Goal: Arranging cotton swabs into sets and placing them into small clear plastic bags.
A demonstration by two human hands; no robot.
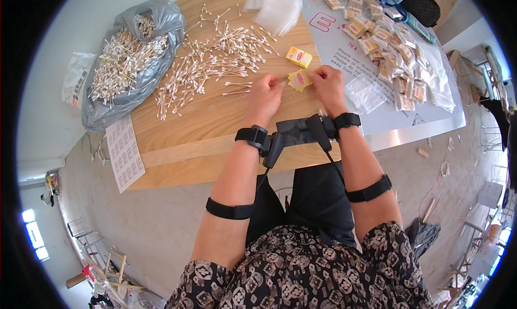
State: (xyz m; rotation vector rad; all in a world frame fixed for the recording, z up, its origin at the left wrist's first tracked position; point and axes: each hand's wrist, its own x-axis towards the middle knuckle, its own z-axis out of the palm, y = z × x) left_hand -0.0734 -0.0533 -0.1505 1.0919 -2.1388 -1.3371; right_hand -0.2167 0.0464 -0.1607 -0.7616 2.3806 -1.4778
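Observation:
Several small yellow printed cards [299, 80], fanned out, are between my two hands over the wooden table. My right hand [329, 87] pinches the right side of these cards. From the left, my left hand [266, 97] comes close with its fingers curled and pressed together; what they hold, if anything, is hidden. Just beyond the cards lies a stack of yellow cards [299, 57]. Loose cotton swabs [223, 56] are heaped to the left of my hands, with a few close to my left knuckles.
A grey plastic bag [171, 26] full of cotton swabs sits at the left, above a printed label sheet [125, 153]. Clear bags [280, 13] lie at the back. On the right, a grey printed sheet [334, 40] bears packed swab bags [398, 50] and empty clear bags [367, 93].

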